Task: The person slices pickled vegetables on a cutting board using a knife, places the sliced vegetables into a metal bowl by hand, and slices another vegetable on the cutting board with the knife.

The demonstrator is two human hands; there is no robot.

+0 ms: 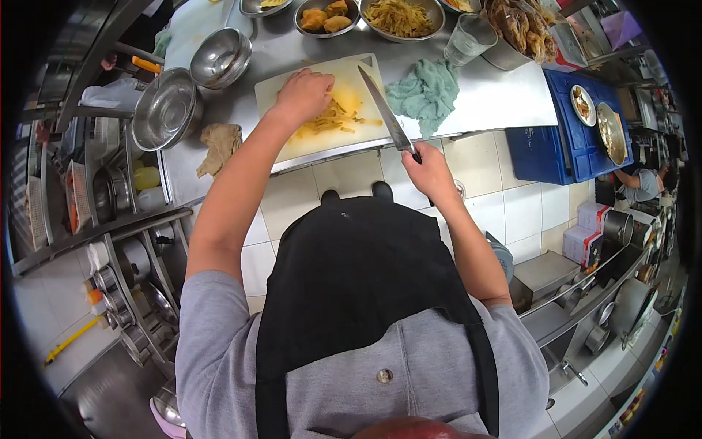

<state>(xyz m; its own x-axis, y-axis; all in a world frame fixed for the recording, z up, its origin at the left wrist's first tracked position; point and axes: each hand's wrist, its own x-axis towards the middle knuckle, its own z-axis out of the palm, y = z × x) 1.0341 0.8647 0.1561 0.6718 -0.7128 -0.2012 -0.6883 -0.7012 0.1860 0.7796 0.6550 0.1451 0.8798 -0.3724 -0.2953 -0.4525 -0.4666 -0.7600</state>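
My left hand (307, 94) rests on a white cutting board (269, 89), its fingers bent together at the far side of a pile of thin yellow vegetable strips (338, 119). Whatever lies beneath those fingers is hidden. A wider yellow patch (352, 92) shows on the board to the right of them. In my right hand (430, 173) is the black handle of a long kitchen knife (388, 111). The blade points away from me, along the right edge of the board. A crumpled green cloth (425, 91) lies right of the knife.
Metal bowls (221, 58) stand left of the board. Behind it are a bowl of yellow chunks (325, 17) and a bowl of shredded strips (401, 17). A clear glass (468, 40) stands back right, a brown cloth (219, 146) front left. Another person (647, 184) is far right.
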